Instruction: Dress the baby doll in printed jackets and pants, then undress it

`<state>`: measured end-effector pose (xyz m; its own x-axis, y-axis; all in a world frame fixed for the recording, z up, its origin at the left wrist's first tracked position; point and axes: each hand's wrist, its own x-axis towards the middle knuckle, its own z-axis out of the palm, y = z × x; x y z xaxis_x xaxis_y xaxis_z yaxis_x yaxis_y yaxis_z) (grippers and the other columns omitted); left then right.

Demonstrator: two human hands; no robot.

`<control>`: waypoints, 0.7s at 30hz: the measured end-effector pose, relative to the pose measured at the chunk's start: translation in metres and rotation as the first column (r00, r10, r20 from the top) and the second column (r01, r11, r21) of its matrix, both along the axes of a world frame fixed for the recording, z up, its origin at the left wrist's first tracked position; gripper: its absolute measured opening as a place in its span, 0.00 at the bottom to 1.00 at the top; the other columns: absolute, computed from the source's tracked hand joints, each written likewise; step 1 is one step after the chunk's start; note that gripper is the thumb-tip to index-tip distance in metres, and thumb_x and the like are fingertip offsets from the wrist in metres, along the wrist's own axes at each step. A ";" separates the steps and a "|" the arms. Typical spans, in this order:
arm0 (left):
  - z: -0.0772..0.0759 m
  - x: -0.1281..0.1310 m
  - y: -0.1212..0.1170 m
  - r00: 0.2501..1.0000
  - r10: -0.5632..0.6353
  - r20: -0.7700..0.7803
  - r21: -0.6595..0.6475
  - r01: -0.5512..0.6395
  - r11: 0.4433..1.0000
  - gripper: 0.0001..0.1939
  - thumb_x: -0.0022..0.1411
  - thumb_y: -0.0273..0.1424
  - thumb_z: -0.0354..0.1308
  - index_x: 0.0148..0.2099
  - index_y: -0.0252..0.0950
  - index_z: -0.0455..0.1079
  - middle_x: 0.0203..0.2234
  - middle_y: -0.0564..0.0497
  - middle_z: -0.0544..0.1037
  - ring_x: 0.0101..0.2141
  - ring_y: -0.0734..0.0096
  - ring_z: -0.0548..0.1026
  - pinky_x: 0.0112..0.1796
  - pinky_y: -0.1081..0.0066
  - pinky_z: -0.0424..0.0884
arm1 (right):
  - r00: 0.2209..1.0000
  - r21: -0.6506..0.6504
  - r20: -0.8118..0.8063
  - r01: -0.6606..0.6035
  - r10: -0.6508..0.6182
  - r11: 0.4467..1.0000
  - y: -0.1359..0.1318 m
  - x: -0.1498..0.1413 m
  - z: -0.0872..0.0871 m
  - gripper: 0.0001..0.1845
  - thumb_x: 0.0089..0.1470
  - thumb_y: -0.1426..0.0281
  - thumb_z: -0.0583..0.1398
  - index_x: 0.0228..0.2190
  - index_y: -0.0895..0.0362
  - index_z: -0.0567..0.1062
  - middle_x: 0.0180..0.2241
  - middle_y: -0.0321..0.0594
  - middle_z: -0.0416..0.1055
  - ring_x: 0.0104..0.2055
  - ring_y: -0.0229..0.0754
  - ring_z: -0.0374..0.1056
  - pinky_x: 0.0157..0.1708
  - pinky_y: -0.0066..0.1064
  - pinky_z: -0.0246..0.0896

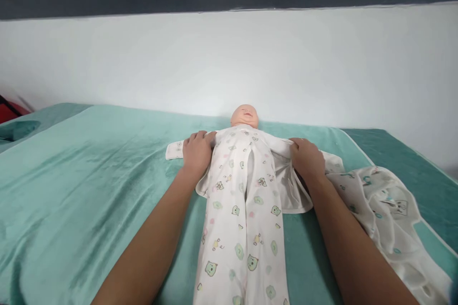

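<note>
A baby doll (245, 116) lies on its back, its head toward the wall. Spread over its body are white baby pants (246, 209) printed with small green bears. Beneath them a white baby shirt (296, 195) lies with its front panels turned out and both sleeves stretched sideways. My left hand (198, 152) is closed around the shirt's left sleeve near the doll's shoulder; its fingertips are partly hidden. On the other side, my right hand (307, 159) grips the shirt by the right sleeve and the edge of the front panel. The doll's arms and legs are out of sight under cloth.
A crumpled white printed cloth (386, 214) lies beside my right forearm. Everything rests on a green bedspread (107, 190) with wrinkles on the left. A white wall (214, 62) stands right behind the doll's head. Something red (9, 112) shows at the far left.
</note>
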<state>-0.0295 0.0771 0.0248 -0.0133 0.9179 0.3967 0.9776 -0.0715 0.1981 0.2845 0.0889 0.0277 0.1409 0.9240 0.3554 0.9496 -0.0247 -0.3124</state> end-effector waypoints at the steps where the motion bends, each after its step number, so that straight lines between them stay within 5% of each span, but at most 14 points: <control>1: 0.000 -0.002 -0.001 1.000 0.017 -0.010 -0.009 -0.017 1.000 0.26 0.65 0.24 0.46 0.60 0.49 0.70 0.55 0.44 0.75 0.53 0.49 0.71 0.50 0.51 0.66 | 1.000 0.035 -0.019 0.006 -0.006 0.999 0.001 0.003 0.000 0.23 0.60 0.71 0.48 0.47 0.55 0.80 0.51 0.51 0.75 0.51 0.59 0.69 0.48 0.51 0.64; 6: -0.001 -0.004 -0.004 0.999 -0.032 -0.005 -0.003 0.032 0.999 0.26 0.66 0.24 0.45 0.62 0.44 0.68 0.59 0.41 0.70 0.58 0.46 0.66 0.54 0.47 0.65 | 0.975 0.356 0.020 -0.213 0.220 0.910 -0.004 -0.013 -0.001 0.24 0.60 0.75 0.48 0.51 0.58 0.77 0.61 0.52 0.65 0.63 0.56 0.61 0.59 0.50 0.59; 11: -0.002 0.000 -0.004 0.990 -0.134 -0.037 -0.022 0.134 0.991 0.27 0.67 0.24 0.44 0.67 0.42 0.59 0.65 0.40 0.64 0.65 0.47 0.58 0.62 0.41 0.54 | 0.853 0.210 0.098 -0.521 0.512 0.827 -0.016 -0.043 -0.001 0.27 0.62 0.72 0.50 0.61 0.56 0.65 0.63 0.49 0.64 0.63 0.51 0.60 0.61 0.45 0.57; 16: 0.001 -0.001 0.004 1.000 -0.002 -0.026 -0.127 -0.002 0.992 0.26 0.69 0.28 0.43 0.65 0.50 0.61 0.61 0.46 0.69 0.63 0.53 0.60 0.62 0.47 0.54 | 0.910 0.041 0.256 -0.346 0.325 0.937 -0.011 -0.035 -0.004 0.27 0.60 0.69 0.53 0.60 0.60 0.65 0.60 0.53 0.68 0.61 0.55 0.62 0.63 0.50 0.49; 21: 0.003 -0.006 0.007 0.989 0.145 0.000 -0.203 -0.142 0.969 0.23 0.65 0.36 0.52 0.61 0.52 0.68 0.59 0.45 0.70 0.61 0.48 0.63 0.59 0.48 0.59 | 0.945 -0.090 0.249 -0.194 0.211 0.977 -0.003 -0.016 0.001 0.17 0.60 0.59 0.56 0.47 0.54 0.73 0.47 0.46 0.75 0.52 0.54 0.68 0.57 0.46 0.54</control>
